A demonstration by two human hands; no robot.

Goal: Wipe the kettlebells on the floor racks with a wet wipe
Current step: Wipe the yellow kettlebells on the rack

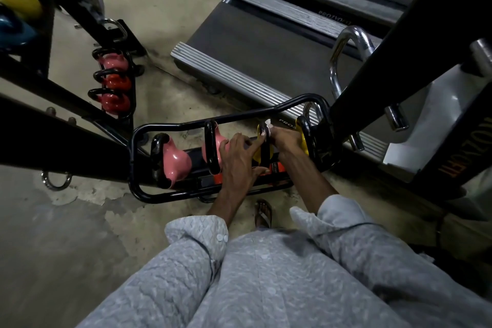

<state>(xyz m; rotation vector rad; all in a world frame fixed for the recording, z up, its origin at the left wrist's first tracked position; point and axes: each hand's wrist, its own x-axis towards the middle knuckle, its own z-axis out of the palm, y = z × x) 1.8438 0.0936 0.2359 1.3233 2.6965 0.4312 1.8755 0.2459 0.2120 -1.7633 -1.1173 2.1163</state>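
Near floor rack [165,197], a black tube frame, where we count four kettlebells in a row, all with black handles. From left to right they are a pink kettlebell [175,160], a second pink kettlebell [221,138], a yellow kettlebell [257,157] and a far yellow kettlebell [304,138]. A second rack [132,104], up and to the left, holds three more: one pink [111,61] and two red [117,82] [115,102].

Both racks stand on a stained, patchy concrete floor [66,234]. Behind the near rack we see the dark decks and ribbed grey side rails of the treadmills [253,42]. A black machine upright [426,42] crosses the right of the view.

The yellow kettlebell sits third in the near rack, glossy, its handle standing up. Our left hand [238,160] clasps its body, fingers across the top and thumb round the near side. Our right hand [286,140] pinches a white wet wipe [269,125] and presses it against the top of that handle. Only a small part of the wipe shows past the fingers.
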